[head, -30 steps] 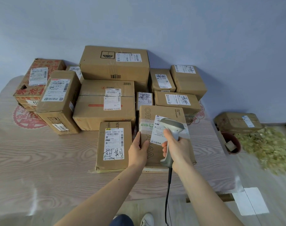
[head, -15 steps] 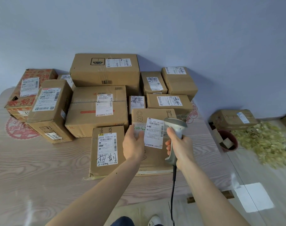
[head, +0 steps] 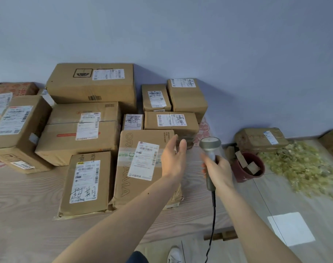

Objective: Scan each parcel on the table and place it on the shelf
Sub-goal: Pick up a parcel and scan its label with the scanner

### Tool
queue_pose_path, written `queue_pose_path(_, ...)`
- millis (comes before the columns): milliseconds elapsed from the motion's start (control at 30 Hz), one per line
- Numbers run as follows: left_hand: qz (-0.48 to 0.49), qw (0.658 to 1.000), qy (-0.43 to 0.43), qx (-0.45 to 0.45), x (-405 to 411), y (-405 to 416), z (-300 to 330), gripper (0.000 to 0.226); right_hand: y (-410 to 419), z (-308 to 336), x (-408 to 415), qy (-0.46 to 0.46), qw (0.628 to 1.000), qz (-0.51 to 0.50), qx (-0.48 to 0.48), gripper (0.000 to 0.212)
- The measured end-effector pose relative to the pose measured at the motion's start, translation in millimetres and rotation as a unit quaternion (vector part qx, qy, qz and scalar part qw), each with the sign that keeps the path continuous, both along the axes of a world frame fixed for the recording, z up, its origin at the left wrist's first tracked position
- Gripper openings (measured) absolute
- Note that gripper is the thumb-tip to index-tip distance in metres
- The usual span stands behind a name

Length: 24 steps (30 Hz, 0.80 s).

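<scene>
Cardboard parcels crowd a wood-grain counter while two bare hands hover at its right end, one carrying a scanner.

The biggest box, with an umbrella mark, sits at the back against the wall; in front of it lies a wide parcel with a red stripe, and at the front edge lie a large flat parcel with a white label and, just beside it on its left, a smaller parcel with handwriting. The left hand is above the flat parcel's right side, fingers straight and spread, holding nothing. The right hand is curled around the handle of the grey scanner, whose cable hangs down toward the floor.
</scene>
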<state>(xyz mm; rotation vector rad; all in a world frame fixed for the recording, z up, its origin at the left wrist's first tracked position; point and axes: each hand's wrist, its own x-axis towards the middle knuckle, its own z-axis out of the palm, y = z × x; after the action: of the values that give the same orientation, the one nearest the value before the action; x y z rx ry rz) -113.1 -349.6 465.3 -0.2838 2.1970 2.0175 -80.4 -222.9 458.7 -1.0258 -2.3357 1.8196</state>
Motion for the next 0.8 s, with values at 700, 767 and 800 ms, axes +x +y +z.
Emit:
queue_pose_path(700, 0.059, 0.916, -0.374, 0.135, -1.2, 112.2, -114.0, 0.067, 83.9, -148.4, -32.8, -0.160, 0.975, 0.121, 0.091, 0.074)
queue_pose_path(767, 0.058, 0.907, -0.391, 0.146, -1.4, 114.7, -117.4, 0.073, 84.0, -145.9, -31.0, -0.164, 0.973, 0.133, 0.092, 0.064)
queue_pose_path(800, 0.057, 0.904, -0.395, 0.150, -1.4, 115.8, -119.4, 0.076, 84.3, -145.5, -30.2, -0.165, 0.972, 0.134, 0.097, 0.059)
